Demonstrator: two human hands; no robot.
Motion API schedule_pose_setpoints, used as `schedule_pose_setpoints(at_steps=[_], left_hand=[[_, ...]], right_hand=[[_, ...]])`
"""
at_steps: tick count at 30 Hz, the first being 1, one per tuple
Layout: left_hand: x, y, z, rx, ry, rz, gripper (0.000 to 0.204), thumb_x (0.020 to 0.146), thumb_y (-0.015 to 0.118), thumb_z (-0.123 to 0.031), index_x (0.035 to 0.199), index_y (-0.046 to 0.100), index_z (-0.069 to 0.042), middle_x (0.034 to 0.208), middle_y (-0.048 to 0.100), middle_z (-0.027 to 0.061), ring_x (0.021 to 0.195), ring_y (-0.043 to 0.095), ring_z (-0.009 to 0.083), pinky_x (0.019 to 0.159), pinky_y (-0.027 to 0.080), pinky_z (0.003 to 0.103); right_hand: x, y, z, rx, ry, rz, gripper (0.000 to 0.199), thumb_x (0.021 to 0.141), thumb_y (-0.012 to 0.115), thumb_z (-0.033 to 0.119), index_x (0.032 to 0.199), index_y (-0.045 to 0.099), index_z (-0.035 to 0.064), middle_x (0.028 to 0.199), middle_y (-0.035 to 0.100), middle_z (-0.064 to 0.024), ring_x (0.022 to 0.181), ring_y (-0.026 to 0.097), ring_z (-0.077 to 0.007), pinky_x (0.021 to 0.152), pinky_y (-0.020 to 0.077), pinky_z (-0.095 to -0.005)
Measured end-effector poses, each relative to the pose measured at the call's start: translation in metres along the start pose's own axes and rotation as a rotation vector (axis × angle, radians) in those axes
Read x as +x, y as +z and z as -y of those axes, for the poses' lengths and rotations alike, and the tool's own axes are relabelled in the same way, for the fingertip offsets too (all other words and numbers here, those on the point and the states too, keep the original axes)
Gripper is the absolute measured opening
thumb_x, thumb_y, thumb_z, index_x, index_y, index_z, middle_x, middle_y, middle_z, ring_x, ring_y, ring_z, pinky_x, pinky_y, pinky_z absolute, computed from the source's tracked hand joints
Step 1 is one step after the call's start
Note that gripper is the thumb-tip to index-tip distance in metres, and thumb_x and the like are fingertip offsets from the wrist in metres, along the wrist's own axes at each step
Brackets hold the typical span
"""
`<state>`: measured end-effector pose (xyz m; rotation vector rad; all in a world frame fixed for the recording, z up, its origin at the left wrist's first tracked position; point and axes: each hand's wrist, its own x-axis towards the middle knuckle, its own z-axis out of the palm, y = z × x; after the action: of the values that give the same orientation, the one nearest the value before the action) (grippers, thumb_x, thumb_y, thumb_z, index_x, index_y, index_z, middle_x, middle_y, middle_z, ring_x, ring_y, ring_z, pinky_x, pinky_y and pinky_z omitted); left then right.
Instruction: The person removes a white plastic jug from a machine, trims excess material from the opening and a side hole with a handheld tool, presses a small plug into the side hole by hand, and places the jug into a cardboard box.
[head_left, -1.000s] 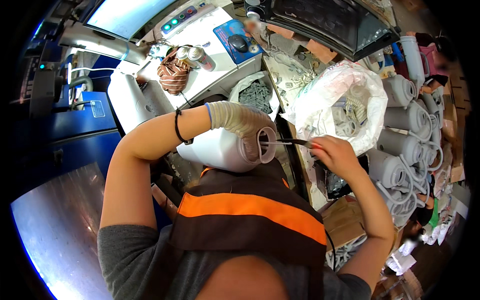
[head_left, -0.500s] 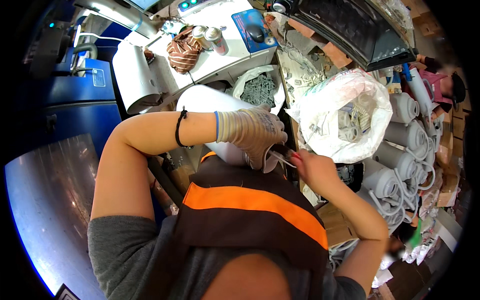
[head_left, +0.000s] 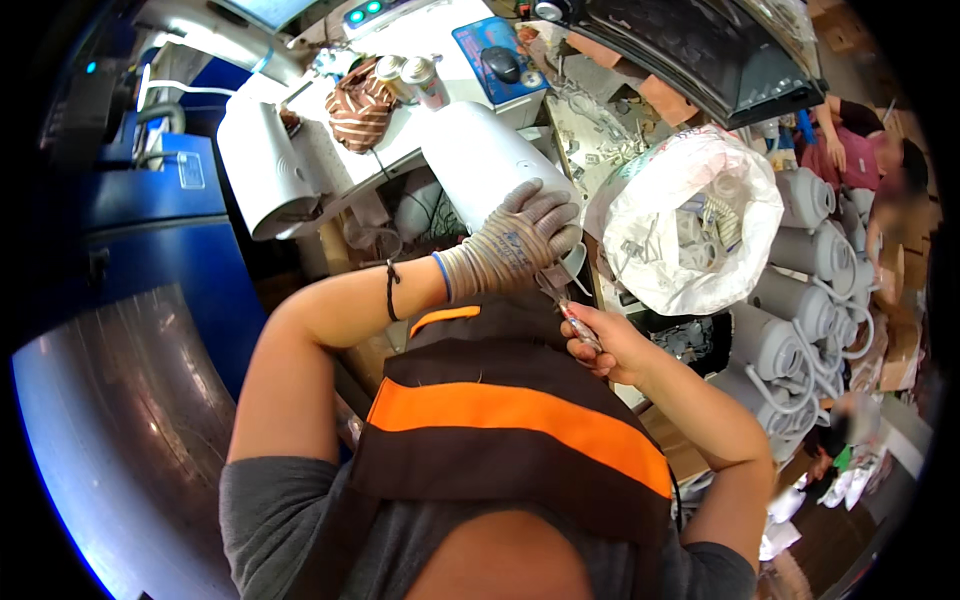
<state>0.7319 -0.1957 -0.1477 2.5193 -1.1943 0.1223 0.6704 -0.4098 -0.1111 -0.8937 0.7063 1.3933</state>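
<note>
A smooth white rounded plastic housing (head_left: 480,150) slants from the white table toward my body. My left hand (head_left: 515,240), in a striped knit glove, is wrapped round its near right end with the fingers curled over the top. In my bare right hand (head_left: 615,345) is a knife-like tool (head_left: 580,328) with a red and whitish handle. Its thin metal end points up toward the housing's near end, just below the glove. Whether the tip touches the housing I cannot tell. Part of that end is hidden by the glove.
A large white sack (head_left: 690,285) holding pale plastic parts stands to the right. Beyond it, several white housings with hoses (head_left: 770,345) are stacked. Cans (head_left: 420,75), a striped cloth (head_left: 360,105) and a mouse (head_left: 500,64) lie on the table. Another person (head_left: 850,150) is at far right.
The housing has swung up and away from my body, now covering the bag of grey screws. My left hand shifted its grip, and my right hand drew slightly down with the tool.
</note>
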Motion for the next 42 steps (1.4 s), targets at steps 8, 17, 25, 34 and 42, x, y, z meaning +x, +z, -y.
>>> schedule_pose_setpoints(at_steps=[8, 17, 25, 34, 42], left_hand=[[0.007, 0.035, 0.017, 0.079, 0.027, -0.252, 0.057, 0.057, 0.068, -0.036, 0.108, 0.056, -0.014, 0.124, 0.053, 0.0067, 0.12, 0.048, 0.0267, 0.105, 0.026, 0.048], [0.028, 0.038, 0.037, -0.025, -0.156, -0.234, 0.065, 0.06, 0.071, -0.026, 0.12, 0.048, -0.014, 0.132, 0.047, 0.0098, 0.127, 0.041, 0.0297, 0.106, 0.022, 0.052], [0.047, 0.027, 0.047, -0.106, -0.034, -0.281, 0.076, 0.059, 0.081, -0.037, 0.121, 0.048, -0.01, 0.125, 0.055, 0.0104, 0.12, 0.05, 0.0301, 0.102, 0.034, 0.047], [0.063, 0.017, 0.031, -0.142, 0.001, -0.282, 0.053, 0.057, 0.076, -0.029, 0.105, 0.056, -0.017, 0.112, 0.058, 0.0089, 0.11, 0.054, 0.031, 0.095, 0.039, 0.048], [0.094, -0.03, 0.063, -0.06, -0.195, -0.216, 0.036, 0.054, 0.078, -0.031, 0.081, 0.071, -0.008, 0.12, 0.056, 0.0194, 0.113, 0.05, 0.0377, 0.096, 0.039, 0.046]], right_hand=[[0.029, 0.022, 0.011, 0.24, -0.117, 0.051, 0.033, 0.097, 0.041, 0.041, 0.083, 0.048, 0.0115, 0.056, 0.048, -0.0003, 0.034, 0.027, -0.0064, 0.037, 0.022, -0.0227], [0.036, 0.003, 0.036, 0.247, -0.317, 0.153, 0.034, 0.097, 0.042, 0.04, 0.089, 0.051, 0.0085, 0.053, 0.046, 0.0003, 0.033, 0.029, -0.0079, 0.036, 0.0246, -0.0229], [0.004, -0.006, 0.066, -0.503, -0.577, -0.362, 0.036, 0.092, 0.044, 0.036, 0.085, 0.056, 0.0029, 0.056, 0.058, -0.0074, 0.043, 0.051, -0.0145, 0.042, 0.041, -0.028], [0.013, -0.011, 0.068, -1.89, -0.858, -0.908, 0.03, 0.089, 0.044, 0.027, 0.082, 0.057, 0.0013, 0.062, 0.062, -0.0135, 0.06, 0.063, -0.0328, 0.054, 0.0496, -0.0422], [-0.041, -0.223, 0.04, -1.459, -0.29, -1.566, 0.027, 0.082, 0.06, 0.034, 0.09, 0.063, 0.0086, 0.081, 0.065, -0.0148, 0.077, 0.063, -0.0339, 0.065, 0.0495, -0.0426]])
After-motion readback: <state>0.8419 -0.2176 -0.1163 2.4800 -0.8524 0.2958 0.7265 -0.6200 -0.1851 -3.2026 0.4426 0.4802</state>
